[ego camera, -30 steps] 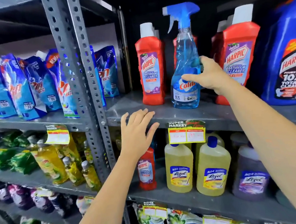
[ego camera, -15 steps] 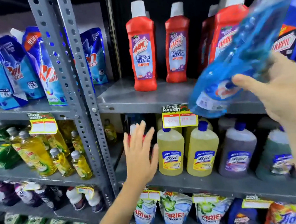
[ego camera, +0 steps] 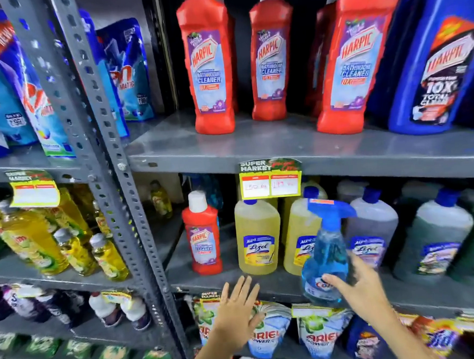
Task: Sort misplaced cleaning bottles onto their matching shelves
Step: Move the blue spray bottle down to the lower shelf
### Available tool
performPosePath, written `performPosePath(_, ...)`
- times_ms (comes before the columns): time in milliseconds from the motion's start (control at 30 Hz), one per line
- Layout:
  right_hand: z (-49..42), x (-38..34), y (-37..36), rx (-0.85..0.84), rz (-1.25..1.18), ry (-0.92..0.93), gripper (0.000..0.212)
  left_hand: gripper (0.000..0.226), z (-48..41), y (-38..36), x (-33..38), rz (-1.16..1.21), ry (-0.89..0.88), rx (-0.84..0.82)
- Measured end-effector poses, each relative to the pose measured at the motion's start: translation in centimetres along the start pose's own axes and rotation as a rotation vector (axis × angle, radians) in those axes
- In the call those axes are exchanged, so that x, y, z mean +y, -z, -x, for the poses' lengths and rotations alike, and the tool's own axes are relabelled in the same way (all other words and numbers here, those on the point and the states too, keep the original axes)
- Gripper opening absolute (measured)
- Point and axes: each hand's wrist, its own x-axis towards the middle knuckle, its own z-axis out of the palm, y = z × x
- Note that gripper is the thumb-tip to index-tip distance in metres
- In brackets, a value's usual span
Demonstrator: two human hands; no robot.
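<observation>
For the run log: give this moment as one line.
right hand: holds blue spray bottle upright at middle shelf front | left hand: open, empty | small red Harpic bottle: untouched

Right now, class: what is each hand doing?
Left hand: open, fingers spread, holding nothing.
Right hand: closed on the blue spray bottle.

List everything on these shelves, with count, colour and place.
Tall Harpic bathroom cleaner bottles: at least three, red, upper right shelf.
Large Harpic jug: one, blue, upper shelf far right.
Small Harpic bottle: one, red, middle shelf beside the Lizol.
Lizol bottles: two yellow in front; greyish and green ones to their right.
Detergent pouches: several, blue, upper left shelf.
Dish liquid bottles: several, yellow, middle left shelf.
Colin spray bottle: one, blue, at the middle shelf edge.
Hands: left hand open, empty; right hand gripping the spray bottle.
</observation>
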Motion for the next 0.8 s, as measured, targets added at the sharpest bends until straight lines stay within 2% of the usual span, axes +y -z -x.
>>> performPosePath(33, -0.5, 0.7, -0.2, -0.001, 0.007, -0.016, 0.062, 0.068, 0.0, -0.1, -0.1, -0.013, -0.012, 0.02)
performPosePath(100, -1.3, 1.5, -0.5, -0.004, 0.016, -0.03, 0.06, 0.066, 0.3, -0.1, 0.3, -0.013, -0.017, -0.078)
performPosePath(267, -3.0, 2.1, -0.6, -0.062, 0.033, -0.055, 0.052, 0.069, 0.0, -0.6, 0.3, -0.02, -0.001, -0.025)
performPosePath(367, -3.4, 2.6, 0.0, -0.113, 0.069, -0.077, 0.056, 0.07, -0.4, -1.1, -0.1, -0.003, -0.013, -0.077)
performPosePath(467, -3.2, 3.2, 0.4, -0.142, 0.144, -0.095, 0.068, 0.069, -0.5, -1.5, -0.2, 0.001, -0.013, -0.06)
performPosePath(600, -3.1, 3.9, 0.0, -0.1, 0.18, -0.099, 0.064, 0.069, -0.5, -1.5, -0.2, -0.003, -0.008, -0.025)
performPosePath(800, -3.8, 4.3, -0.5, -0.161, 0.157, -0.088, 0.065, 0.069, -0.5, -1.8, -0.2, -0.008, -0.005, -0.042)
